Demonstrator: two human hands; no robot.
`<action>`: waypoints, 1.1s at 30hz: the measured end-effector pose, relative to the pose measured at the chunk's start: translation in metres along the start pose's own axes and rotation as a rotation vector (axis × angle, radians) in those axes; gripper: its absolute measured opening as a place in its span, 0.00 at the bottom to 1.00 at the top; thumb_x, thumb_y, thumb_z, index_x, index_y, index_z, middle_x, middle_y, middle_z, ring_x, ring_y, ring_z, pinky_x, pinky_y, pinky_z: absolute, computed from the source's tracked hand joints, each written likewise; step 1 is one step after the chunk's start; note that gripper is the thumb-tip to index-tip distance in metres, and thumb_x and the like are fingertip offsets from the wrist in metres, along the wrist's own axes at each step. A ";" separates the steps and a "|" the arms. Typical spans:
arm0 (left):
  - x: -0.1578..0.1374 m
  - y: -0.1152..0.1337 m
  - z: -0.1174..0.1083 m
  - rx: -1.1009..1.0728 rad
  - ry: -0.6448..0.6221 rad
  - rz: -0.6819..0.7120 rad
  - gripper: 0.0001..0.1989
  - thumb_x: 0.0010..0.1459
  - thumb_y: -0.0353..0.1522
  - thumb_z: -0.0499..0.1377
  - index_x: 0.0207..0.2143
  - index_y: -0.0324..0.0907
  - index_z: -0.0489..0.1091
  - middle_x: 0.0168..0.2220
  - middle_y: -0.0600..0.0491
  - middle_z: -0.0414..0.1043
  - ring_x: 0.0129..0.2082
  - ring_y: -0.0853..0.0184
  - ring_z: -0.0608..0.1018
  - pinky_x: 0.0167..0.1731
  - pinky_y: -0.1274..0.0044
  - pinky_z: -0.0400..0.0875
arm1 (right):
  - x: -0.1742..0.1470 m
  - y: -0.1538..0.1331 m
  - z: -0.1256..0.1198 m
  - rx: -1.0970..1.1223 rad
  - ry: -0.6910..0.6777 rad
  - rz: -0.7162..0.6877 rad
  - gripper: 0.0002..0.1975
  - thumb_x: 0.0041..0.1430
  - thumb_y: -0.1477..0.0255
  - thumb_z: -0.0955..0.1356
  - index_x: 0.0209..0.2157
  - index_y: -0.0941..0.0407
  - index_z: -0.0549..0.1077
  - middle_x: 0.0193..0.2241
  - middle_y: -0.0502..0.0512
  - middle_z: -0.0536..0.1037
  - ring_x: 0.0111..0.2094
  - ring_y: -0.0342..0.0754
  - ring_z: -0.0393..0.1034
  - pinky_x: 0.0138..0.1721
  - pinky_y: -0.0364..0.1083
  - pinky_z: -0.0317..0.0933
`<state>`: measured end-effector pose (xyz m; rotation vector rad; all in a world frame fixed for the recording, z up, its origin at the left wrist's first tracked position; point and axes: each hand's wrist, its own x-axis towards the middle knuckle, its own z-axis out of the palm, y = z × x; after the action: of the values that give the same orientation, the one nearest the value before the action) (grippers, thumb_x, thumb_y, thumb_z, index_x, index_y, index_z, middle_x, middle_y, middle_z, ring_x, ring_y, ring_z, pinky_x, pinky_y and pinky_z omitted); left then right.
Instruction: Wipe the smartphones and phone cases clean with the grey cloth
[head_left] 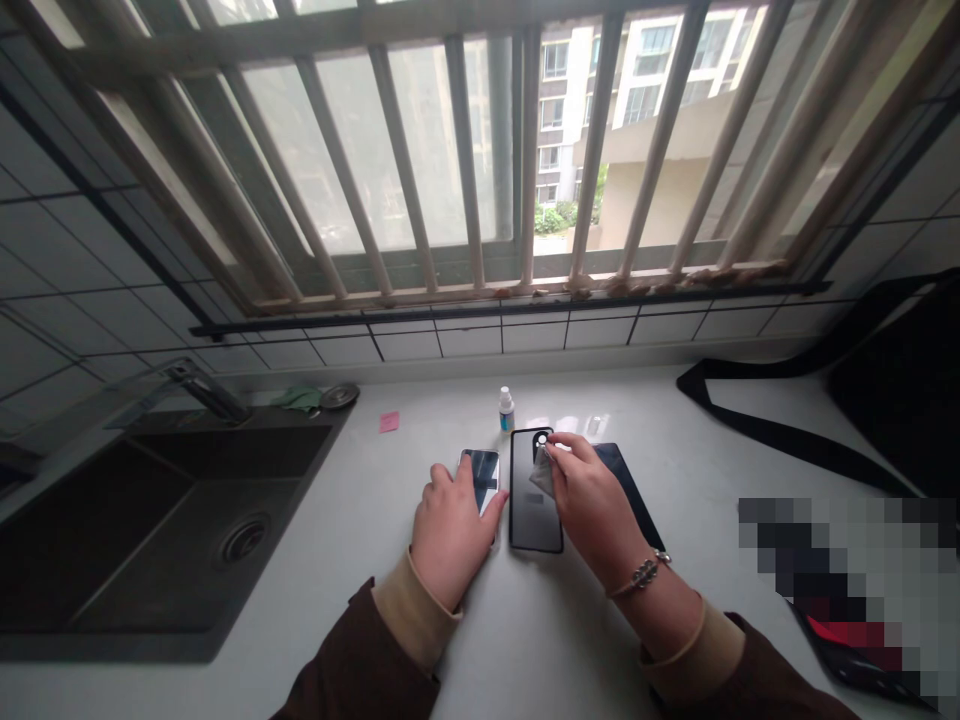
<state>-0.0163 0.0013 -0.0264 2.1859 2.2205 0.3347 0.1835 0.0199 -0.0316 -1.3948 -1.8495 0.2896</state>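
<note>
1. The grey phone (534, 522) lay flat on the white counter (480, 660), in front of me and between my 2 hands.
2. My right hand (581, 488) was narrow, finger and thumb pinching a grey cloth (543, 484) over that phone's upper end, near its camera; I couldn't tell how firmly it pressed.
3. My left hand (456, 525) held the glossy phone (486, 470) just beside it, thumb along the right edge and fingers on the other side.
4. A dark flat thing (628, 482) lay partly under my right hand; I couldn't tell what it was.
5. Just beyond the 2 phones stood a small white-capped bottle (506, 412), upright.
6. Farther left were a pink note (388, 421) and a dark sink (180, 600) with its tap (214, 392), a green rag (298, 397) by the back edge.
7. A black strap (780, 430) lay on the right, and a barred window (465, 160) rose behind everything.
</note>
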 end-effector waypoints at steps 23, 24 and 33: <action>0.000 0.021 -0.015 -1.916 -0.512 -0.301 0.21 0.68 0.35 0.62 0.61 0.39 0.68 0.48 0.41 0.83 0.42 0.57 0.86 0.46 0.65 0.82 | 0.001 -0.011 -0.010 0.527 0.038 0.278 0.17 0.72 0.58 0.66 0.46 0.54 0.81 0.45 0.61 0.82 0.47 0.57 0.76 0.51 0.54 0.68; 0.001 0.021 -0.017 -1.920 -0.507 -0.316 0.21 0.67 0.34 0.62 0.60 0.39 0.68 0.47 0.41 0.83 0.42 0.57 0.86 0.46 0.66 0.82 | 0.001 -0.010 -0.008 0.613 0.003 0.362 0.19 0.70 0.56 0.66 0.46 0.55 0.81 0.43 0.60 0.83 0.44 0.56 0.76 0.48 0.53 0.69; 0.003 0.018 -0.008 -1.858 -0.468 -0.336 0.21 0.64 0.30 0.64 0.59 0.37 0.72 0.52 0.41 0.82 0.49 0.55 0.85 0.51 0.66 0.80 | 0.002 -0.005 0.003 1.145 -0.197 0.639 0.24 0.54 0.53 0.79 0.45 0.57 0.83 0.42 0.60 0.85 0.42 0.54 0.79 0.46 0.50 0.70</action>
<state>0.0003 0.0034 -0.0148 0.6884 0.9181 1.0661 0.1779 0.0204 -0.0297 -1.0393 -0.9343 1.5563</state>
